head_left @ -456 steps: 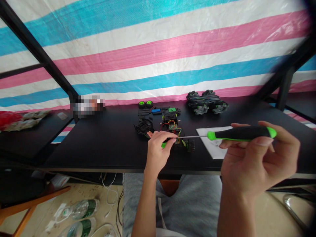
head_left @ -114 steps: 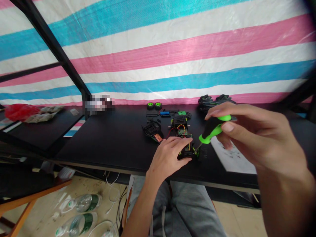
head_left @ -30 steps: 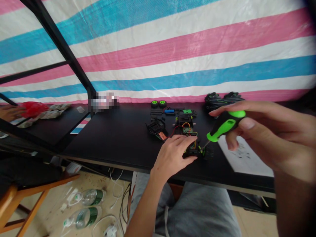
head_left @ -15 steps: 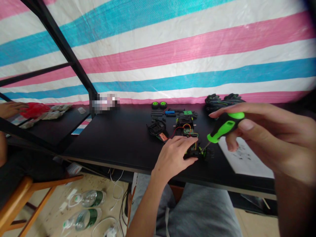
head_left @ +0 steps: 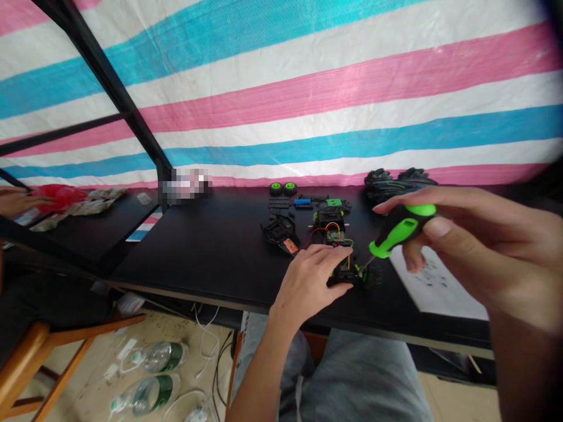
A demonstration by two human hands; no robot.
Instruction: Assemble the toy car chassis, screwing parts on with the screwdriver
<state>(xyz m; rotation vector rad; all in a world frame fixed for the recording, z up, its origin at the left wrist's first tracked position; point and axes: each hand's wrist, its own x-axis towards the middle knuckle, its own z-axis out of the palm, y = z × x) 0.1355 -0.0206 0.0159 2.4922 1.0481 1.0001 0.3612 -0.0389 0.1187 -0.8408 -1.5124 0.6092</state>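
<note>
A green-and-black screwdriver (head_left: 398,231) is gripped by its handle in my right hand (head_left: 479,240). Its thin shaft slants down to the left, and the tip meets a green part at the near right end of a toy car chassis (head_left: 345,272). My left hand (head_left: 310,278) grips that chassis from the left, fingers over the top and thumb along the near side. Red, yellow and green wires run to a small green circuit board (head_left: 335,237) just beyond my fingers. The exact screw is too small to make out.
A white sheet (head_left: 433,287) with small dark parts lies on the right. A black frame piece (head_left: 279,231), two green-rimmed wheels (head_left: 282,188), a blue cylinder (head_left: 302,201) and a dark body shell (head_left: 396,183) sit farther back. At far left is another person's hand (head_left: 17,201).
My hands and the screwdriver hold almost the same place. The view has shifted very slightly, and the other person's hand at far left has moved a little down.
</note>
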